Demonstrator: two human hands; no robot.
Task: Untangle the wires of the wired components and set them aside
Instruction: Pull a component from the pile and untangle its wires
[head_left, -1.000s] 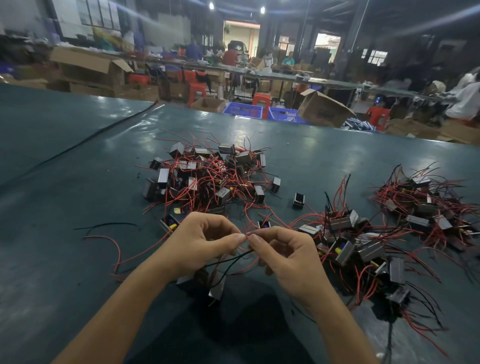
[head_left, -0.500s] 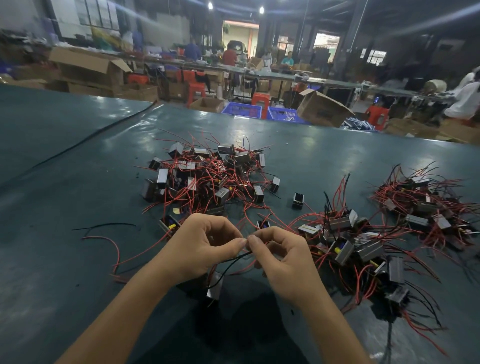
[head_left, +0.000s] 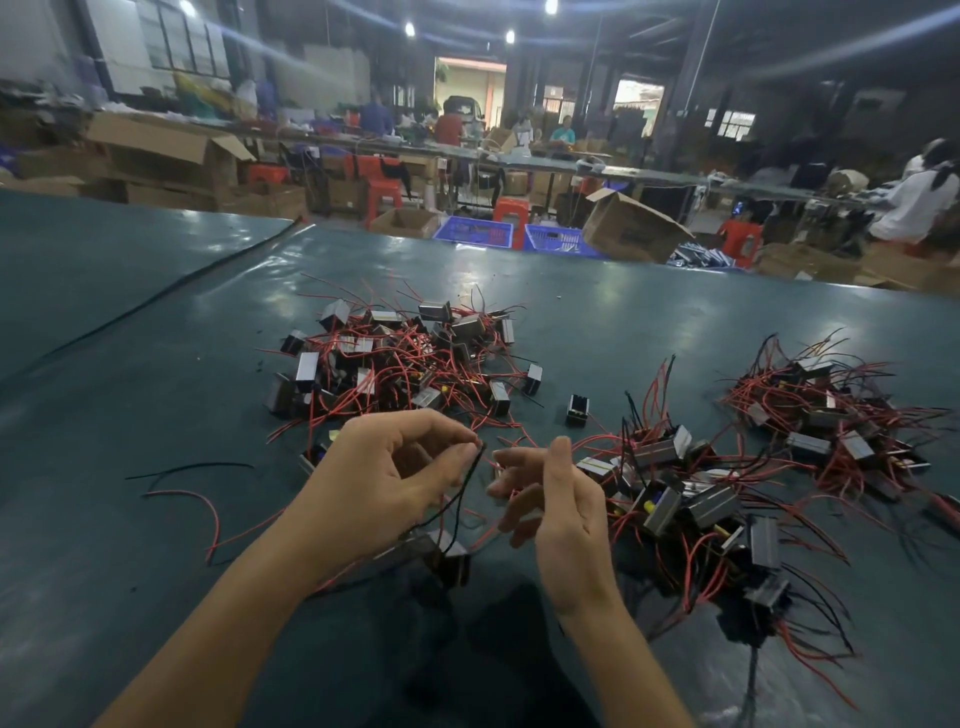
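Note:
My left hand (head_left: 384, 478) pinches the end of a thin black wire (head_left: 462, 499) between thumb and fingertips. The wire runs down to a small black block component (head_left: 452, 564) hanging just above the table. My right hand (head_left: 550, 499) is beside it, fingers loosely spread and holding nothing. A tangled heap of block components with red and black wires (head_left: 410, 364) lies behind my hands. A second heap (head_left: 685, 499) sits to the right of my right hand, and a third (head_left: 831, 415) lies farther right.
The dark green table (head_left: 156, 415) carries loose red and black wire pieces (head_left: 192, 483) at the left and a lone black component (head_left: 577, 410) between the heaps. Cardboard boxes, blue crates (head_left: 475, 231), red stools and people at benches stand beyond the far edge.
My right hand has let go of the wire and opened, drawing slightly right. My left hand still pinches the black wire, which now hangs straight with the component.

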